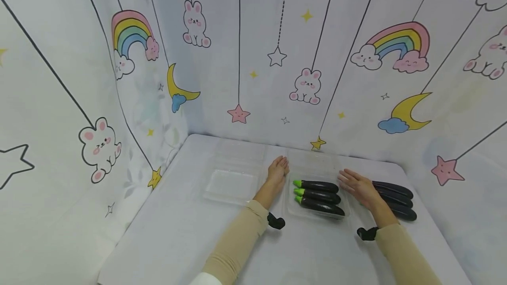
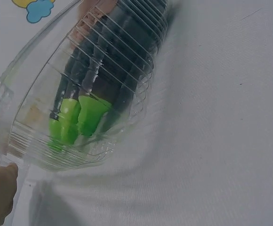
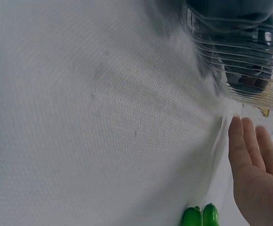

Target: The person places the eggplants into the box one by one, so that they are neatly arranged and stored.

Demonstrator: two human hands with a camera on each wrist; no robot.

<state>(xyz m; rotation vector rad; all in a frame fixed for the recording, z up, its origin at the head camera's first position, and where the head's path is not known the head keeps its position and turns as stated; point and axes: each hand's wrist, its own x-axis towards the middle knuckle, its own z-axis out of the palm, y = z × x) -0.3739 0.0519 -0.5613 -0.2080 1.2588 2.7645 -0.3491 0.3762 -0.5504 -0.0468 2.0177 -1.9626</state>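
Several dark eggplants with bright green stem ends figure here. Three eggplants [image 1: 318,196] lie side by side in a clear plastic clamshell box [image 1: 293,213], its lid [image 1: 317,158] folded open toward the back. My left hand [image 1: 278,169] is at the box's left side near the hinge; in the left wrist view its fingertips are right at the rim. On the other side, my right hand [image 1: 358,187] has straight fingers pointing at the box's back right corner. The right wrist view shows its palm [image 3: 261,188] with nothing held.
Three more eggplants [image 1: 398,199] lie on the white table [image 1: 178,232] to the right, partly behind my right hand. Another clear clamshell box [image 1: 231,184] stands open at the left. A patterned cloth backdrop [image 1: 261,91] rises behind the table.
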